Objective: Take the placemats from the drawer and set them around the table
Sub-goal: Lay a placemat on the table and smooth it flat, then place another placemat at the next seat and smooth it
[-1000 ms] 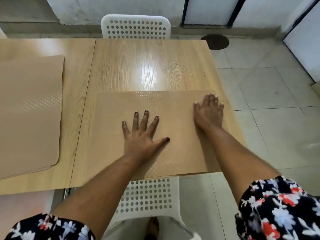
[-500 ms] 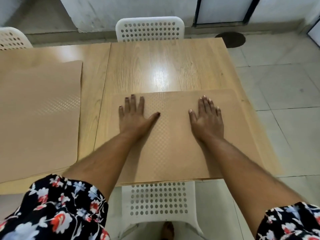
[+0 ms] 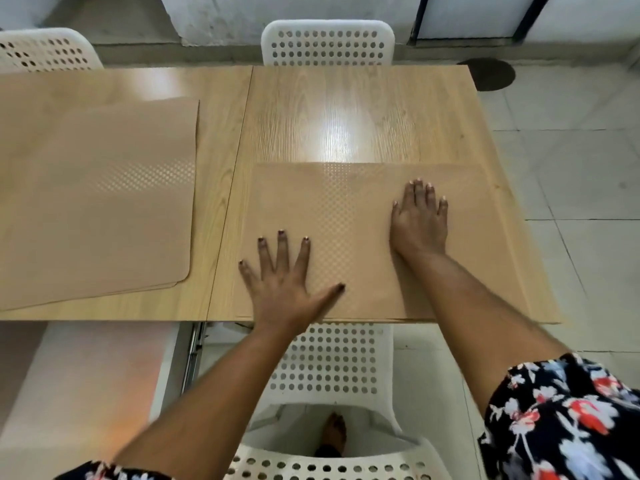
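Note:
A tan placemat [image 3: 349, 216] with a dotted texture lies flat on the wooden table [image 3: 346, 109], along its near edge at the right end. My left hand [image 3: 284, 282] presses flat on the mat's near left part, fingers spread. My right hand [image 3: 420, 220] lies flat on its right half, fingers together. Neither hand grips anything. A stack of more tan placemats [image 3: 93, 199] rests on the table to the left, its edges slightly fanned at the near corner.
A white perforated chair [image 3: 332, 365] stands tucked in front of me under the table's near edge. Another white chair [image 3: 327, 41] faces it across the table, and a third [image 3: 45, 50] stands at the far left. Tiled floor [image 3: 571, 168] lies to the right.
My left hand has slid toward the mat's near edge and spread its fingers. My right hand has shifted slightly right on the mat. The view has moved a little to the left.

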